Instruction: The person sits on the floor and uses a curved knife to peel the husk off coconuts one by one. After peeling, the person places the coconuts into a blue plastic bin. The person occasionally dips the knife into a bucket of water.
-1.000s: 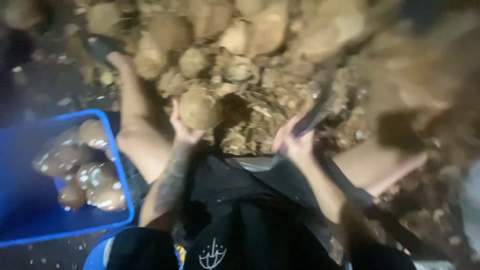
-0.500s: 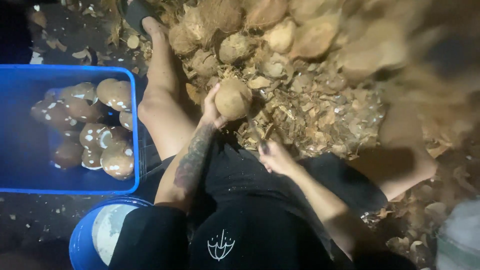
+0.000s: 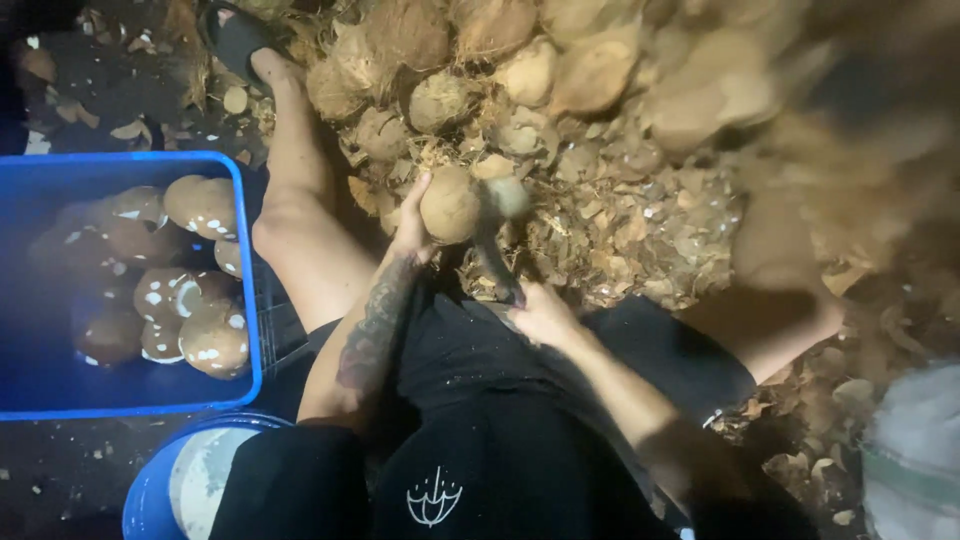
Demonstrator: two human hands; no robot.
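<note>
Dark, wet ground littered with husk chips surrounds a seated person in black shorts, legs spread around a heap of coconuts [image 3: 520, 70]; seen from the head camera, the left hand [image 3: 412, 225] cups a rounded, pale brown coconut [image 3: 449, 205] from its left side, holding it just above the litter between the knees; the right hand [image 3: 540, 312] is closed around the handle of a dark blade [image 3: 492, 250], whose blurred tip sits against the right face of the nut. Half a second earlier the blade hung lower and off to the right, apart from the nut; now it meets the shell, which reads as a chopping stroke landing, one cut in the trimming of this nut. The held coconut looks smooth and matte, mostly stripped of fibre; the heap behind it is rougher, shaggy with tan husk, and the shavings [image 3: 620, 230] beneath are thin, curled and dry. At the person's left a blue plastic crate [image 3: 245, 300] holds darker peeled coconuts [image 3: 200, 330] flecked with white; a round blue bucket [image 3: 150, 480] with a pale inside sits near the lower edge; a black sandal [image 3: 235, 35] covers the left foot near the heap; the right side of the view is blurred.
</note>
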